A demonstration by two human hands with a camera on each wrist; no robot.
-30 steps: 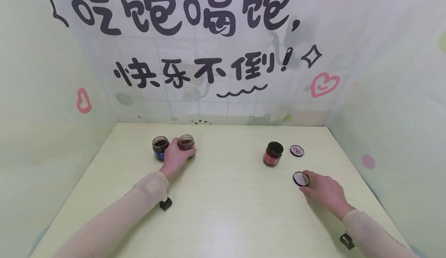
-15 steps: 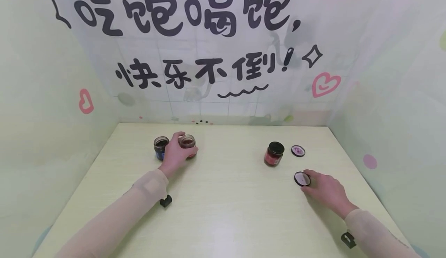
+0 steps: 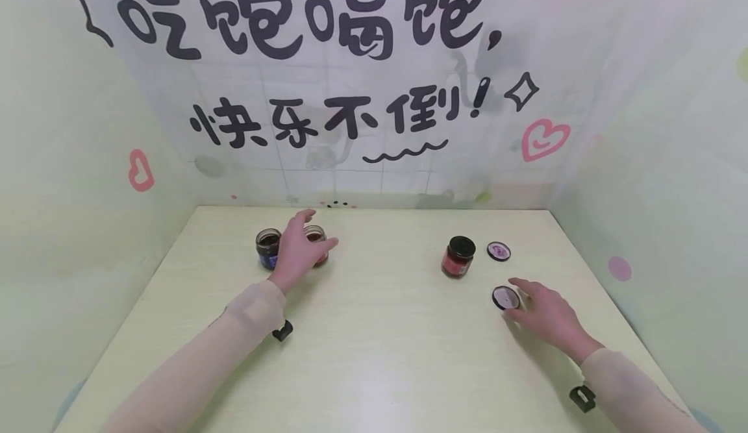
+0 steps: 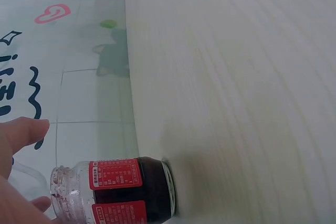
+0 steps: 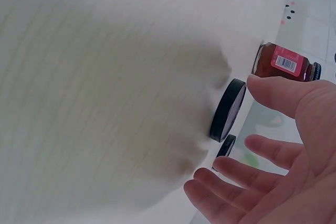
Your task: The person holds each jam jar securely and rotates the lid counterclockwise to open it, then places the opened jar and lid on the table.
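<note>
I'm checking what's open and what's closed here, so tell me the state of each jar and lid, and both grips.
Blue-labelled jar, uncapped, upright.
Uncapped red-labelled jar, open, upright, partly filled.
Capped red-labelled jar, closed, upright.
Far lid, loose, inner face up.
Near lid, loose, inner face up.
Left grip, open.
Right grip, open.

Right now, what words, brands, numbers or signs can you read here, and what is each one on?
"吃饱喝饱," on the back wall, upper line.
"快乐不倒!" on the same wall, lower line.
Open red-labelled jar: label print too small to read.
Lidded jar: barcode visible, its digits and other print unreadable.
Open blue-labelled jar: label too small to read.
</note>
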